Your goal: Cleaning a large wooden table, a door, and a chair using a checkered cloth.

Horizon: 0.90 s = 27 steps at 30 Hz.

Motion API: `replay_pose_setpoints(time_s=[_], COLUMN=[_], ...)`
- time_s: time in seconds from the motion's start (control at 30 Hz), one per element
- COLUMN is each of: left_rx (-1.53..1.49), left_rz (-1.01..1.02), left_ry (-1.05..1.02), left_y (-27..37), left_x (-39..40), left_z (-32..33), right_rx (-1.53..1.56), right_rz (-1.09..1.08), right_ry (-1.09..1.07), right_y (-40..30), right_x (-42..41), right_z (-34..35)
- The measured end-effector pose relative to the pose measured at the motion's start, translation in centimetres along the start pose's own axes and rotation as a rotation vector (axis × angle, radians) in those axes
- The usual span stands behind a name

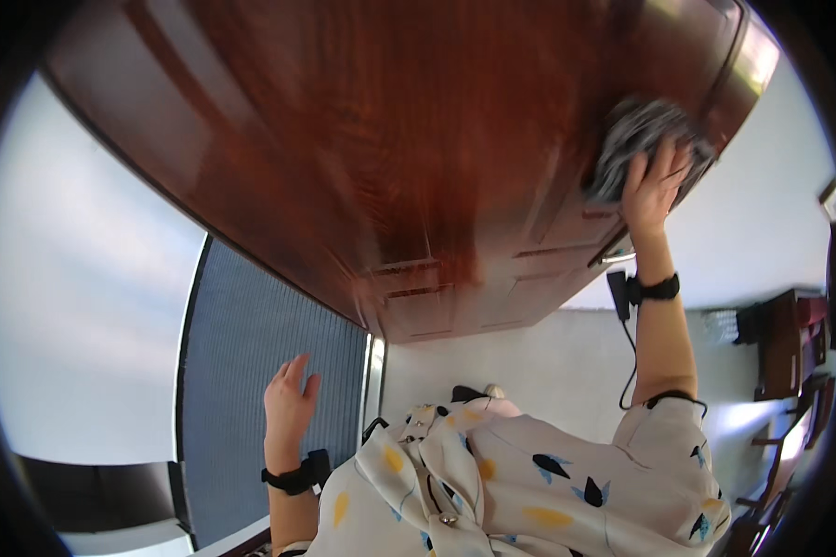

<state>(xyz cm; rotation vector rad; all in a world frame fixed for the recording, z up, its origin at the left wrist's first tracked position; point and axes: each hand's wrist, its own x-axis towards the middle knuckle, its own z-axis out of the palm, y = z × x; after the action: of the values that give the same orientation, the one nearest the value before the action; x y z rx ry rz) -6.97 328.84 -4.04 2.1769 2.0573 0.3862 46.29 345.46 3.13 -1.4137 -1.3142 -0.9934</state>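
A glossy reddish-brown wooden door [418, 139] with raised panels rises before me, filling the upper part of the view. My right hand [658, 177] presses a dark grey cloth [630, 150], blurred by motion, against the door near its right edge. Below that hand, a metal door handle [616, 257] shows beside my wrist. My left hand [290, 404] hangs at the lower left, holding nothing, its fingers and thumb apart. It touches nothing that I can see, and a ribbed blue-grey mat [265, 390] lies beneath it.
Pale flooring [529, 369] extends under the door. Dark wooden furniture [780, 348] stands at the far right, with wooden chairs [787, 459] below it in the view. A white wall [90, 278] borders the left side. A black cable [630, 362] runs along my right arm.
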Motion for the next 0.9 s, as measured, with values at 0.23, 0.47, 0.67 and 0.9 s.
replay_pose_setpoints(time_s=[0.23, 0.47, 0.67, 0.9], left_rx=[-0.05, -0.017, -0.02, 0.042], left_rz=[0.045, -0.038, -0.04, 0.05], left_ry=[0.038, 0.019, -0.011, -0.067], left_y=[2.2, -1.1, -3.5, -0.6], left_x=[1.1, -1.7, -2.6, 1.3], left_z=[0.4, -1.5, -0.6, 0.3], right_rx=[-0.063, 0.205, 0.446, 0.899], right_rz=[0.43, 0.609, 1.1, 1.778], right_ry=[0.05, -0.084, -0.07, -0.158], right_y=[-0.8, -6.9, -6.8, -9.3], right_x=[-0.4, -14.0, -22.9, -25.2], right_z=[2.8, 5.7, 7.3, 8.0])
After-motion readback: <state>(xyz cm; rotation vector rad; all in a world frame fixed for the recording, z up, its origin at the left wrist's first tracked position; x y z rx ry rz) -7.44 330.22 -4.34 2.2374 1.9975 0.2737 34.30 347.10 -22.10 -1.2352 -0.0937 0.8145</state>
